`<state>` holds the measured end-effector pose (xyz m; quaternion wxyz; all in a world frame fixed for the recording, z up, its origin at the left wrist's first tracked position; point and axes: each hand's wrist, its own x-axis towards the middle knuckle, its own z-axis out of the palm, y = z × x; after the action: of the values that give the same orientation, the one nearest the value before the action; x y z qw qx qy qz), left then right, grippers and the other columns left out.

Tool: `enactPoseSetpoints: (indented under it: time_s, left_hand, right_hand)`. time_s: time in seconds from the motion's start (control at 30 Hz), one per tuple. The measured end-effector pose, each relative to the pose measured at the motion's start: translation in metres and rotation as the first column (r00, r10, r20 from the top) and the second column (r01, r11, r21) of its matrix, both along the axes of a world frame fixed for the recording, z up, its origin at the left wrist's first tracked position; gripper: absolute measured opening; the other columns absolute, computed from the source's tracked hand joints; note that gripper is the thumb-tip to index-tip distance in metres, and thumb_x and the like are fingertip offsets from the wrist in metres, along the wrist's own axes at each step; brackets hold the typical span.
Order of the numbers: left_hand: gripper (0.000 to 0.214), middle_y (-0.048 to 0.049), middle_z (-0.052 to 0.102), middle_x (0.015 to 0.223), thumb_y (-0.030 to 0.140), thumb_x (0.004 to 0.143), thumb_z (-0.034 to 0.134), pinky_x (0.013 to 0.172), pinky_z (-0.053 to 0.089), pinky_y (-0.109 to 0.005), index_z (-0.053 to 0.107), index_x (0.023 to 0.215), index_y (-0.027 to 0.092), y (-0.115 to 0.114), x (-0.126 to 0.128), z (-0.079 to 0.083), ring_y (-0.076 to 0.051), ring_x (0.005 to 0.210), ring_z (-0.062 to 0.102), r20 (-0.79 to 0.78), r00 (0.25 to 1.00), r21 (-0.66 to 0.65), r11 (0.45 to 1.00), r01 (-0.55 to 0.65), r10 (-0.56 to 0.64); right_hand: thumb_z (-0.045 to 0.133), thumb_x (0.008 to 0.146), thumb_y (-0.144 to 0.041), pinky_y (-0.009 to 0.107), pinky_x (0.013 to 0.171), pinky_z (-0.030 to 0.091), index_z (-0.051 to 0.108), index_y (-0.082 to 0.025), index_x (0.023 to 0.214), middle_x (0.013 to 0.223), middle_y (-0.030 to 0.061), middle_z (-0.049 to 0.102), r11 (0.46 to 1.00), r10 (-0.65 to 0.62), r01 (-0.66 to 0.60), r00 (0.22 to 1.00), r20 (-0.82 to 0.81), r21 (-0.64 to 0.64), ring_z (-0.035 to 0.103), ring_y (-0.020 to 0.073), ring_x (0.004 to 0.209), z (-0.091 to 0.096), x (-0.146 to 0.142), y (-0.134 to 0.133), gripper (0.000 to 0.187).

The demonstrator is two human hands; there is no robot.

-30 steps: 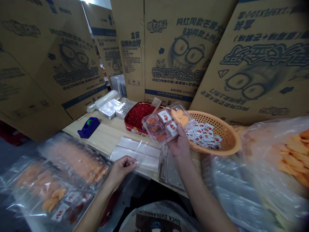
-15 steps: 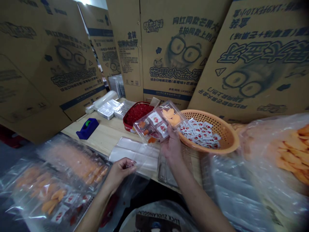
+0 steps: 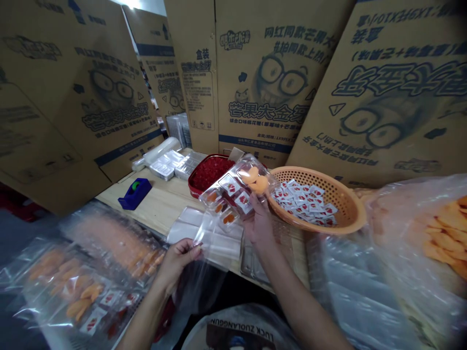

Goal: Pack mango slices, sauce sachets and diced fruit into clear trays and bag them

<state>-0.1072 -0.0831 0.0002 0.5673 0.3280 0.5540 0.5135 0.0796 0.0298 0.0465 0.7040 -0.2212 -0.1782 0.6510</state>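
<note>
Tray, clear plastic, gripped in right hand, fingers spread beneath it. Tray tilted above worktop, lower end just over clear plastic bag; orange gummies and printed sachets inside. Left hand closed, pinching bag's edge. Orange plastic basket of white sachets just right of tray; blue tape dispenser on worktop, well left.

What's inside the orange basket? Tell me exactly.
The orange mesh basket holds a loose pile of small white sachets printed with red. They cover the middle of its floor, so whatever lies beneath them cannot be seen; the print is too small to read.
</note>
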Motion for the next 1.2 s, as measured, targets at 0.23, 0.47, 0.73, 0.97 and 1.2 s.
enactPoseSetpoints:
  time_s: [0.23,0.47,0.73,0.97,1.2]
  left_hand:
    - [0.026,0.0011,0.063,0.067,0.032,0.056,0.078,0.070,0.045,-0.022,0.065,0.070,0.015,-0.002,-0.004,-0.002,-0.009,0.065,0.057,0.107,0.991,-0.004,0.996,-0.084,0.084]
    - [0.023,0.0010,0.063,0.067,0.031,0.057,0.077,0.063,0.040,-0.019,0.064,0.065,0.014,-0.001,-0.012,-0.004,-0.009,0.063,0.053,-0.083,0.996,0.020,0.999,0.027,-0.025]
    - [0.025,-0.0006,0.063,0.065,0.033,0.056,0.077,0.061,0.037,-0.021,0.067,0.070,0.014,-0.005,-0.003,0.003,-0.011,0.063,0.051,-0.215,0.973,-0.008,0.996,0.088,-0.088]
    - [0.026,-0.0017,0.063,0.063,0.034,0.057,0.076,0.059,0.038,-0.021,0.068,0.070,0.014,-0.006,0.001,0.010,-0.012,0.061,0.053,-0.185,0.974,-0.014,0.991,0.130,-0.131]
    - [0.025,-0.0024,0.066,0.067,0.033,0.058,0.077,0.067,0.045,-0.023,0.068,0.074,0.015,-0.008,-0.002,0.003,-0.013,0.065,0.058,-0.017,0.999,0.003,0.999,0.032,-0.032]
  right_hand:
    - [0.071,0.065,-0.016,0.030,0.071,0.055,0.061,-0.022,0.084,0.081,-0.0039,0.070,0.994,0.073,-0.067,0.995,0.066,-0.088,0.065,0.0135,0.076,-0.014,0.012,0.003,0.022]
    - [0.067,0.069,-0.019,0.030,0.071,0.056,0.061,-0.020,0.091,0.083,-0.0024,0.070,0.999,-0.009,0.009,1.000,0.005,-0.048,0.065,0.0131,0.076,0.002,0.011,0.015,0.023]
    - [0.060,0.076,-0.023,0.034,0.085,0.051,0.059,-0.022,0.103,0.099,-0.0001,0.068,0.998,-0.011,0.017,0.995,-0.095,0.061,0.063,0.0134,0.089,0.027,-0.003,0.011,0.027]
    - [0.068,0.069,-0.024,0.034,0.083,0.051,0.059,-0.025,0.091,0.092,-0.0039,0.069,1.000,0.006,-0.004,0.998,-0.062,0.024,0.063,0.0135,0.088,0.017,-0.013,0.003,0.024]
    - [0.071,0.067,-0.027,0.036,0.084,0.051,0.055,-0.024,0.082,0.087,-0.0041,0.070,1.000,0.018,-0.018,1.000,0.002,0.025,0.063,0.0140,0.089,0.010,-0.011,-0.005,0.021]
